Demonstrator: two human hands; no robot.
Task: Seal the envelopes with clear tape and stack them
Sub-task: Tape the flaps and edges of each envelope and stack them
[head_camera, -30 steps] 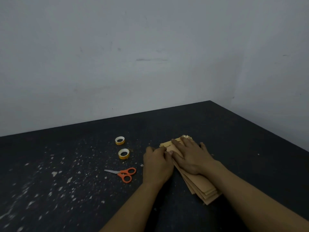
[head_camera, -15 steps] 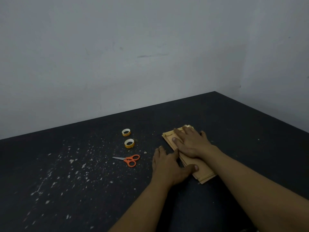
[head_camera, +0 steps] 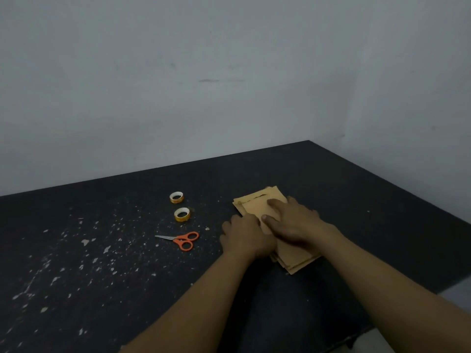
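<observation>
Envelopes [head_camera: 257, 207] stacked on desk [head_camera: 356, 200], largely hidden under right hand [head_camera: 293, 222] lying flat and released; left hand [head_camera: 244, 235] at their nine o'clock edge, grasp impossible to tell

Dark table [head_camera: 356, 200], flecked with pale specks well left of the fingers [head_camera: 274, 203]. Bears a stack of brown envelopes [head_camera: 254, 207] directly beneath the fingers, orange-handled scissors [head_camera: 182, 240] just left of them, a nearer tape roll [head_camera: 182, 214] and a farther tape roll [head_camera: 176, 197] beyond the scissors.
</observation>
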